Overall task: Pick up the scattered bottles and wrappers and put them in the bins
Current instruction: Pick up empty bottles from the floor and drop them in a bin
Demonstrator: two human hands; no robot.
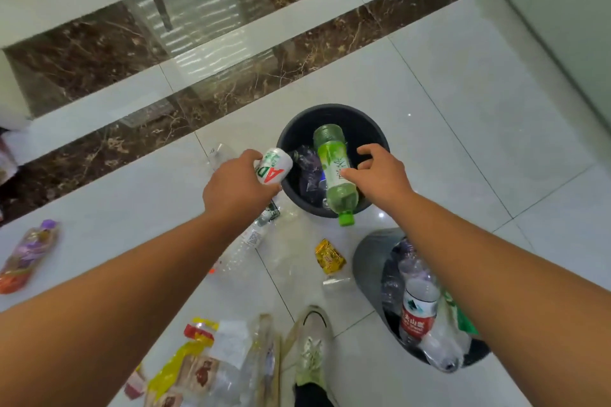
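My left hand (236, 190) is shut on a small white bottle (273, 168) with red and green lettering, held over the left rim of the round black bin (372, 129). A green tea bottle (334, 172) hangs tilted over that bin, its green cap toward me past the near rim. My right hand (380, 175) is just right of it with fingers spread; only the thumb tip meets the label. Crumpled clear bottles lie inside the bin. A grey bin (367, 261) at lower right holds several bottles, one with a red label (416, 311), partly hidden by my right forearm.
On the white tile floor lie a clear crushed bottle (251, 238), a gold wrapper (329, 256), a clear wrapper (335, 281), a purple and orange packet (28, 254) at far left, and yellow and red wrappers (193, 360) near my shoe (312, 340). A white wall (562, 43) stands on the right.
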